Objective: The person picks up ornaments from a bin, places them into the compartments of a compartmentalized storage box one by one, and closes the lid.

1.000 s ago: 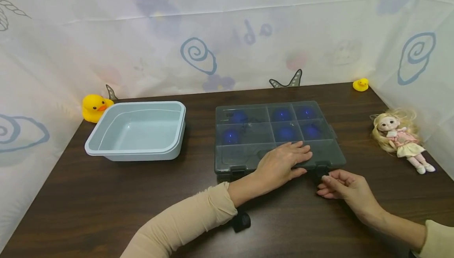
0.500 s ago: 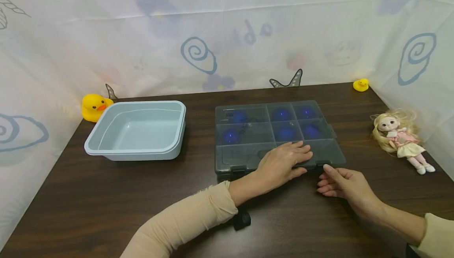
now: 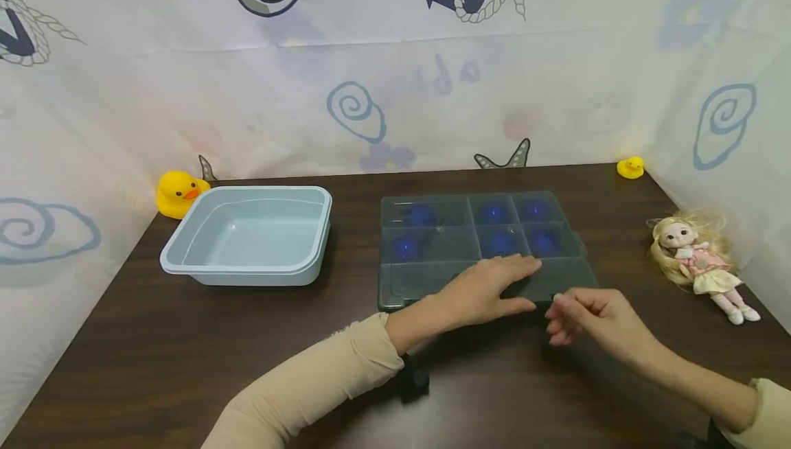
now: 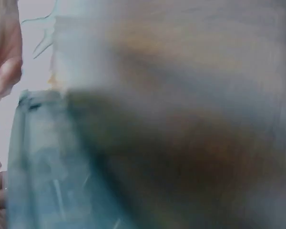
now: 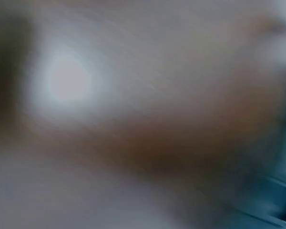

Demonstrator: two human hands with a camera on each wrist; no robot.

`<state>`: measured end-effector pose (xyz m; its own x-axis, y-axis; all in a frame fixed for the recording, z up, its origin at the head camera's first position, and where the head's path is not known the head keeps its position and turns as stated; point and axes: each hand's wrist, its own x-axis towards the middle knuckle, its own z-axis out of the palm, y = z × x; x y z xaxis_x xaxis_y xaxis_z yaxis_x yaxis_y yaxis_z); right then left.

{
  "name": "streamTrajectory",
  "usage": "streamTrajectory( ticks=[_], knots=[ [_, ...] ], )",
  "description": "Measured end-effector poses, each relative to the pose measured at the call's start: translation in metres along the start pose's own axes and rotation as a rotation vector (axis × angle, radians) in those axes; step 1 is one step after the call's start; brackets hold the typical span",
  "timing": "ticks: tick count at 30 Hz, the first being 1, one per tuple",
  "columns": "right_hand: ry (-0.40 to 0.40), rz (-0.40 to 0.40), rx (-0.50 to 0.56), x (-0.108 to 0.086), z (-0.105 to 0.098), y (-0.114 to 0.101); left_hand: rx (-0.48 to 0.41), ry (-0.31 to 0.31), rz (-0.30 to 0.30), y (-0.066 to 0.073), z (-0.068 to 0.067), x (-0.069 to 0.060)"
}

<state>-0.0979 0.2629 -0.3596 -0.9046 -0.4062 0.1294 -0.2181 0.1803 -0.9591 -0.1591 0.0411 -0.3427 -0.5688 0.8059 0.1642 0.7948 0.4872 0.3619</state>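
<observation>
A flat compartment box (image 3: 426, 277) with a see-through dark grey lid lies closed on the table, with several blue round objects (image 3: 496, 244) visible in its cells. My left hand (image 3: 476, 294) lies palm down, fingers extended, over the lid's front part. At the box's front right edge my right hand (image 3: 596, 318) has its fingers curled and its thumb against the edge, pinching at the latch, which they mostly hide. Up close, the left wrist view shows the box's edge (image 4: 52, 162) with parts of a hand at the left. The right wrist view is mostly blurred.
Left of the box stands a pale blue plastic basin (image 3: 247, 270). A large yellow duck (image 3: 176, 195) sits behind it and a small duck (image 3: 630, 167) at the back right. A doll (image 3: 698, 257) lies at the right. A small black object (image 3: 414, 382) is near my left sleeve.
The right front latch hung outward in my right fingers and was then pressed up against the lid. My left fingers have shifted slightly on the lid. The head view has tilted upward.
</observation>
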Motion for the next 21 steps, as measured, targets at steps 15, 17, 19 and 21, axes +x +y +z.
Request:
streamTrajectory(
  ticks=[15, 17, 19, 21],
  knots=[
    [0.119, 0.185, -1.056, 0.112, -0.070, -0.025, 0.350, 0.002, -0.696, -0.099, -0.102, -0.050],
    [0.082, 0.265, -1.085, 0.116, -0.071, -0.022, 0.377, -0.001, -0.723, -0.104, -0.104, -0.056],
    [0.063, 0.307, -1.080, 0.118, -0.072, -0.020, 0.391, -0.004, -0.739, -0.108, -0.103, -0.061],
    [0.053, 0.322, -1.087, 0.119, -0.072, -0.019, 0.407, -0.008, -0.746, -0.110, -0.102, -0.063]
  ],
)
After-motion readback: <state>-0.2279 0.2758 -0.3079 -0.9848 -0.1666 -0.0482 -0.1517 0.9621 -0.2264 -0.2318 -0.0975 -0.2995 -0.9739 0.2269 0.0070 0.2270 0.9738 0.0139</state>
